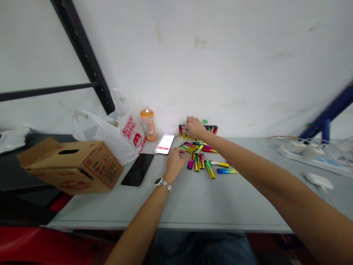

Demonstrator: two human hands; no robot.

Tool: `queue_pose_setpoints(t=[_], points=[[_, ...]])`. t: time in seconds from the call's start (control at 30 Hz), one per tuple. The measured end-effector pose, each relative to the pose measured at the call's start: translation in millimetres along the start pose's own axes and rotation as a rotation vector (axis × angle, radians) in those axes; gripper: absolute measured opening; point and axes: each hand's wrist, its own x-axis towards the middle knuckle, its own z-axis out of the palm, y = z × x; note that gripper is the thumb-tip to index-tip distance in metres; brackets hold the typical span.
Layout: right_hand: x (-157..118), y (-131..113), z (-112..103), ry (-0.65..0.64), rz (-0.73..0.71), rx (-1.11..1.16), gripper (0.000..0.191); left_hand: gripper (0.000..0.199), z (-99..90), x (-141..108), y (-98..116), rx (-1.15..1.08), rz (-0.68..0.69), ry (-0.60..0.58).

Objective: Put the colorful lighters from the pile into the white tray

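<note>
Shiny multicoloured cigarette lighters (209, 169) lie loose on the grey table in a pile and a scattered row. Behind them, against the wall, stands a clear tray (180, 140) with several lighters upright in it. Over this tray's left part is my right hand (195, 127), fingers bent down and closed at a lighter; the fingertips are partly hidden. My left hand (175, 162), with a silver watch on the wrist, rests at the left edge of the pile. Its fingers are curled into a pinch, and whatever is between them is too small to make out.
To the left are a black phone (138, 170), a lit phone (165, 144), an orange drink bottle (148, 123), a white plastic bag (121, 136) and a cardboard box (74, 167). On the right lie a power strip (311, 154) and a white charger (319, 180) with cables.
</note>
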Motion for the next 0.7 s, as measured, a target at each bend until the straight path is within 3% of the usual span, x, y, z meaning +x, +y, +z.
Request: queue_pose_setpoints(t=[0.13,0.27,0.4,0.53,0.7], points=[[-12,-2,5,-0.047,0.011,-0.054,0.041,0.010,0.3,1,0,0.006,-0.005,-0.008],[-23,-2,9,-0.015,0.018,-0.046,0.049,0.010,-1.6,1,1,0.011,-0.016,-0.011],[-44,3,5,0.001,-0.079,0.079,0.044,0.010,-2.8,0,1,0.004,-0.016,-0.008],[-77,12,-2,-0.092,-0.161,0.153,0.034,0.011,-1.8,-1,2,0.015,0.021,-0.002],[-101,14,-6,-0.219,-0.156,0.063,0.037,0.011,0.0,-1,6,0.030,0.052,0.002]])
